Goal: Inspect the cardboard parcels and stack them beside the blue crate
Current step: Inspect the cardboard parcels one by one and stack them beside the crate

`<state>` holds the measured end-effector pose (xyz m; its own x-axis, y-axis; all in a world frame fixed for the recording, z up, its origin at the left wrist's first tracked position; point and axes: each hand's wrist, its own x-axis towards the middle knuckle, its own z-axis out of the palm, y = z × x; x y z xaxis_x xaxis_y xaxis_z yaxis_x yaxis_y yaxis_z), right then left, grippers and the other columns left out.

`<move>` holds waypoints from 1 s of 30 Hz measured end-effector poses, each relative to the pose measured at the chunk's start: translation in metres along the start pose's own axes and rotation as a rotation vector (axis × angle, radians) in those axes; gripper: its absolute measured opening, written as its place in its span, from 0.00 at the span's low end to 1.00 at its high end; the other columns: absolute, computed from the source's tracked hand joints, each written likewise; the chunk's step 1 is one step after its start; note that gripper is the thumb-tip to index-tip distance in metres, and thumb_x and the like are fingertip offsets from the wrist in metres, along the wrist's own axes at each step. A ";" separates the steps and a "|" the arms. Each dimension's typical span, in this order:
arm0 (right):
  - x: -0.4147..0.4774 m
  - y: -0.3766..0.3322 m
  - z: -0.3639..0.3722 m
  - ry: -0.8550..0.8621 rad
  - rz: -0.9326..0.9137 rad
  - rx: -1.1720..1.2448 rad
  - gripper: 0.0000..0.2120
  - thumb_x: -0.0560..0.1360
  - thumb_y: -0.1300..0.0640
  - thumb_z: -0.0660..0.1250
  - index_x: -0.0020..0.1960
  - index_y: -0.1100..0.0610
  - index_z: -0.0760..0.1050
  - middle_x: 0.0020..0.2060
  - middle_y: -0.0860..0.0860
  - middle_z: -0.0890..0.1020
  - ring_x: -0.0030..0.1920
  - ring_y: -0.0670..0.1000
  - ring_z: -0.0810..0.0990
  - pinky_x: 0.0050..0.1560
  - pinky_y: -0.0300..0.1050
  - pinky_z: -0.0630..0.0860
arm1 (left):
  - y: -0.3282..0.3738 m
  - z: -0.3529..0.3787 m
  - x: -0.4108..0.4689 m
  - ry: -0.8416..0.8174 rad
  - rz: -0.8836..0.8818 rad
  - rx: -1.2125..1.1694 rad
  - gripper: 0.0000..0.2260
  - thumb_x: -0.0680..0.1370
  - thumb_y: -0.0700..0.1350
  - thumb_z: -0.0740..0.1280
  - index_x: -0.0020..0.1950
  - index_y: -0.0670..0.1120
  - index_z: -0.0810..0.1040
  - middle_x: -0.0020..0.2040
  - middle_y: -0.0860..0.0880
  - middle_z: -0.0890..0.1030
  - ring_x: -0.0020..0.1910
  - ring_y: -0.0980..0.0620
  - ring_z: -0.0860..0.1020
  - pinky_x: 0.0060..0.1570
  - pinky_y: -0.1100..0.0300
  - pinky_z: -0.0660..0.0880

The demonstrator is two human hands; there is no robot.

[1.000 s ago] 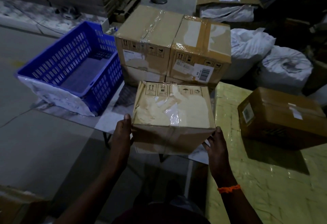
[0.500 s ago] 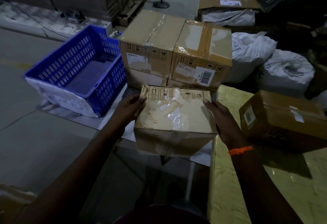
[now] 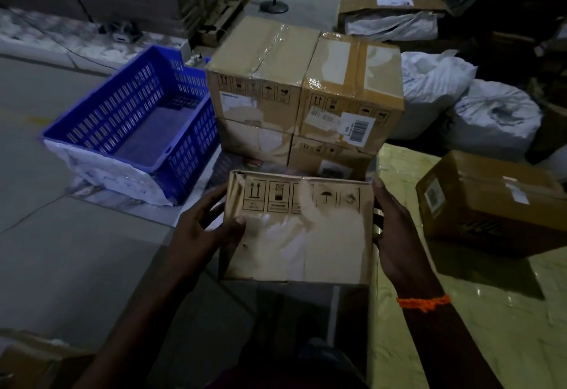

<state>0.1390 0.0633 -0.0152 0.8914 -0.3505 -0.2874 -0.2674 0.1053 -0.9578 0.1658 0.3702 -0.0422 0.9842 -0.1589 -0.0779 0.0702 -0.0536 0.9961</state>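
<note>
Dim storeroom; a person stands at a table corner. The worn parcel (image 3: pixel 299 235) is held in front of the body between both hands, just short of a block of cartons. Its broad face is tipped up toward the viewer. A row of handling pictograms (image 3: pixel 267 195) runs along its far edge; wrinkled tape and torn paper cover the rest. Whether its near edge rests on anything, I cannot tell.

The left hand (image 3: pixel 202 232) grasps the parcel's left side; thumb on the upper face, fingers spread along the side wall. The right hand (image 3: pixel 395 235) clasps the right side; thumb tip at the far corner, fingers tucked round the edge and mostly hidden. An orange thread (image 3: pixel 425 302) circles that wrist.

Beyond the parcel the cartons stand two on two: upper left carton (image 3: pixel 264 63), upper right carton (image 3: pixel 352 81) with a barcode label (image 3: pixel 357 127), lower left carton (image 3: pixel 254 140), lower right carton (image 3: pixel 328 158).

The blue crate (image 3: pixel 190 155) sits just left of the block; slatted walls, a white plastic sheet (image 3: pixel 107 170) draped over its near end. Touching the cartons or a hair apart, I cannot tell.

To the right, a brown parcel (image 3: pixel 491 201) lies on a yellowish tabletop (image 3: pixel 460 312), apart from the held one. Behind it are two white sacks (image 3: pixel 435 81); the rest of the clutter is too dark to name.
</note>
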 end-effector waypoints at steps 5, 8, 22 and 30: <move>-0.014 0.021 0.003 -0.031 0.023 0.018 0.16 0.80 0.44 0.66 0.63 0.49 0.82 0.53 0.46 0.88 0.55 0.46 0.86 0.54 0.51 0.79 | -0.023 -0.014 -0.022 -0.030 -0.010 -0.046 0.29 0.70 0.44 0.78 0.69 0.57 0.74 0.67 0.58 0.79 0.68 0.59 0.76 0.54 0.60 0.81; -0.020 0.046 0.001 -0.004 0.033 0.077 0.23 0.75 0.47 0.72 0.68 0.50 0.80 0.61 0.46 0.85 0.64 0.51 0.81 0.64 0.57 0.77 | -0.042 -0.020 -0.035 -0.050 -0.057 -0.063 0.29 0.72 0.40 0.78 0.70 0.55 0.74 0.69 0.54 0.78 0.70 0.53 0.75 0.61 0.46 0.79; -0.028 0.156 -0.020 0.024 0.073 -0.070 0.23 0.77 0.70 0.67 0.69 0.55 0.78 0.61 0.50 0.85 0.61 0.52 0.83 0.56 0.44 0.80 | -0.106 -0.002 -0.076 -0.226 -0.281 -0.037 0.34 0.76 0.42 0.75 0.78 0.58 0.65 0.70 0.70 0.73 0.70 0.67 0.70 0.59 0.69 0.75; -0.001 0.141 -0.010 0.105 0.009 -0.224 0.12 0.79 0.63 0.70 0.62 0.57 0.80 0.53 0.47 0.84 0.52 0.40 0.82 0.46 0.29 0.76 | -0.107 0.011 -0.035 0.079 -0.327 -0.077 0.19 0.79 0.45 0.70 0.68 0.56 0.75 0.59 0.61 0.82 0.63 0.57 0.79 0.52 0.63 0.78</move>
<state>0.0966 0.0687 -0.1494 0.8486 -0.4468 -0.2833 -0.3603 -0.0962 -0.9279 0.1223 0.3708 -0.1467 0.9169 -0.0691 -0.3931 0.3931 -0.0140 0.9194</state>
